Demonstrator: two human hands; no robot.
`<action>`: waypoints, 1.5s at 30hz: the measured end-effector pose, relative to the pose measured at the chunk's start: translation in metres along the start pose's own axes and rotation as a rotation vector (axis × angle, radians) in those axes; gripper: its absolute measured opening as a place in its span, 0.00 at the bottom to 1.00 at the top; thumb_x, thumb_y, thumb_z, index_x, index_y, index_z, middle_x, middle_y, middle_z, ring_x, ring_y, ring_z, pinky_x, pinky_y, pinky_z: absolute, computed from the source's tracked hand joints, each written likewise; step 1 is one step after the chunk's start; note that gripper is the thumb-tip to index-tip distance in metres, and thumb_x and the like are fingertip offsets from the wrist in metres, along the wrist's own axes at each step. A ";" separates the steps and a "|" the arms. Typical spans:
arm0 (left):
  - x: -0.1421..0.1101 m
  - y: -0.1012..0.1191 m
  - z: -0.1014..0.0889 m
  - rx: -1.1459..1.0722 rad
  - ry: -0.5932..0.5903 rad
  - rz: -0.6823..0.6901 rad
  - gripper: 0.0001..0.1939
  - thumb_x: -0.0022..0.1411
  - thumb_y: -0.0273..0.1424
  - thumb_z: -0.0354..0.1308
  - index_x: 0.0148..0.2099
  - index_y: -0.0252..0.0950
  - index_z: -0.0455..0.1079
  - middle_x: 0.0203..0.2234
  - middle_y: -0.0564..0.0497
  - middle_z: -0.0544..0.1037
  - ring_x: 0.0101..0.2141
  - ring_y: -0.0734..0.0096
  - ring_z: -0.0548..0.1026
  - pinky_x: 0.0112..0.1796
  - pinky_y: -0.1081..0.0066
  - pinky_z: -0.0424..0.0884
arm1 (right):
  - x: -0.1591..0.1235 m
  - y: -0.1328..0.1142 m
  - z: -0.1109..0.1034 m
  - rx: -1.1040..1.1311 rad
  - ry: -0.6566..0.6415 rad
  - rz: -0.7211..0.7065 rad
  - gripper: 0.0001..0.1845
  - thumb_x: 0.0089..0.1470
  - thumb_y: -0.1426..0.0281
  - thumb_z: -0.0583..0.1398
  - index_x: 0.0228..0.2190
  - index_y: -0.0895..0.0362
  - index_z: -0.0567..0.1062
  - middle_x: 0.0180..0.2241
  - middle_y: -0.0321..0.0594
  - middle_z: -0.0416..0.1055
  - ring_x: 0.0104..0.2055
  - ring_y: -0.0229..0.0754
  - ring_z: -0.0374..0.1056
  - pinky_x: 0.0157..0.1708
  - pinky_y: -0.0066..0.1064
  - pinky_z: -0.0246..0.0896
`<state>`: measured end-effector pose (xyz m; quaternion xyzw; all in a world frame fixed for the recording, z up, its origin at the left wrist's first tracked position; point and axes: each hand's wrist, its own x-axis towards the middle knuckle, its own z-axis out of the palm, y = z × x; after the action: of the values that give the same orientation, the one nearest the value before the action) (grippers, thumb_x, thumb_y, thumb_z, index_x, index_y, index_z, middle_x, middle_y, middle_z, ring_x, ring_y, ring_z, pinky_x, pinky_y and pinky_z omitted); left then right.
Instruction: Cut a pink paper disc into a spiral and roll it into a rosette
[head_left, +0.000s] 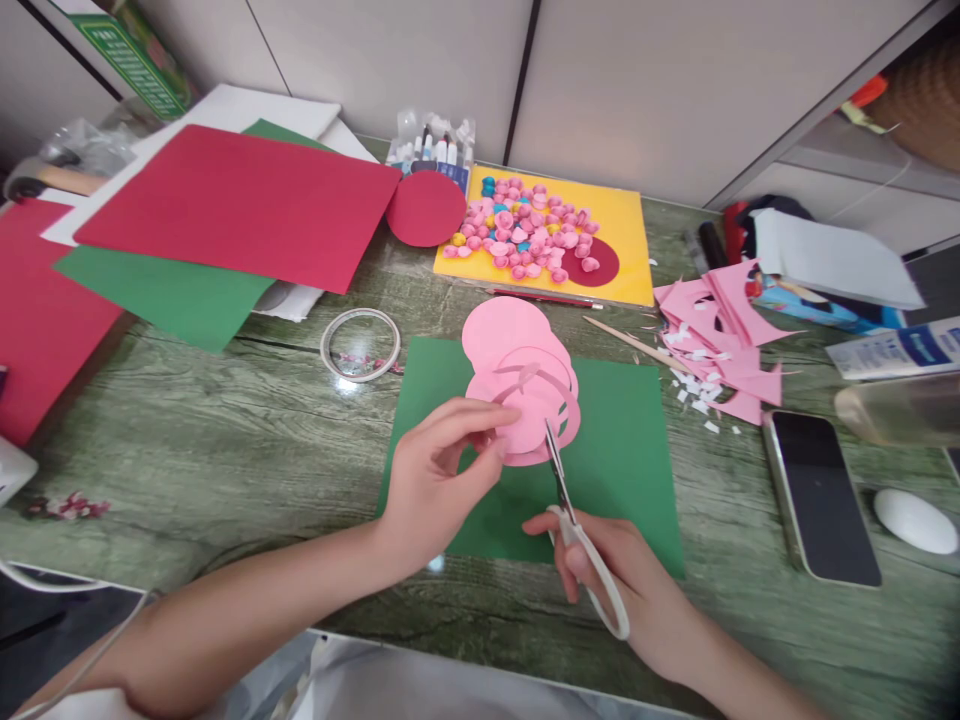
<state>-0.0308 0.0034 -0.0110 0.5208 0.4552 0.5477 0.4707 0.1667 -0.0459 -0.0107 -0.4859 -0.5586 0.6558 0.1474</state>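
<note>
My left hand pinches a pink paper circle between thumb and fingers. A curled strip is partly cut from its edge and loops over it. White-handled scissors are in my right hand, fingers through the handles, their blades at the circle's right edge. Behind and beneath lie other pink paper circles, overlapping on a green sheet. The exact overlap of the pink pieces under my left fingers is hidden.
Rolled paper flowers cover a yellow sheet at the back. Pink scraps and a wooden stick lie right, near a phone and white mouse. A tape roll and red sheet are left.
</note>
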 end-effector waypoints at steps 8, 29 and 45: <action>-0.001 0.002 0.004 -0.012 0.003 -0.016 0.16 0.52 0.17 0.60 0.40 0.38 0.77 0.35 0.47 0.76 0.35 0.72 0.74 0.31 0.76 0.71 | -0.001 -0.002 0.001 0.018 -0.010 0.022 0.34 0.55 0.42 0.46 0.37 0.58 0.71 0.18 0.31 0.57 0.21 0.35 0.52 0.21 0.26 0.52; 0.000 0.004 0.003 0.030 0.014 0.025 0.11 0.54 0.19 0.59 0.36 0.38 0.78 0.31 0.49 0.78 0.35 0.73 0.76 0.34 0.75 0.74 | -0.001 0.001 0.000 -0.014 -0.013 -0.001 0.32 0.57 0.45 0.46 0.39 0.59 0.72 0.19 0.32 0.59 0.21 0.36 0.57 0.24 0.28 0.59; -0.002 0.001 0.004 0.014 0.000 -0.034 0.15 0.53 0.18 0.59 0.41 0.37 0.77 0.36 0.46 0.77 0.37 0.70 0.75 0.33 0.74 0.73 | -0.002 -0.002 0.001 0.006 -0.031 0.049 0.33 0.55 0.42 0.46 0.38 0.59 0.72 0.18 0.32 0.57 0.21 0.35 0.52 0.21 0.27 0.52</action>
<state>-0.0266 0.0015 -0.0102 0.5162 0.4681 0.5364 0.4762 0.1666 -0.0475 -0.0082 -0.4888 -0.5466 0.6685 0.1240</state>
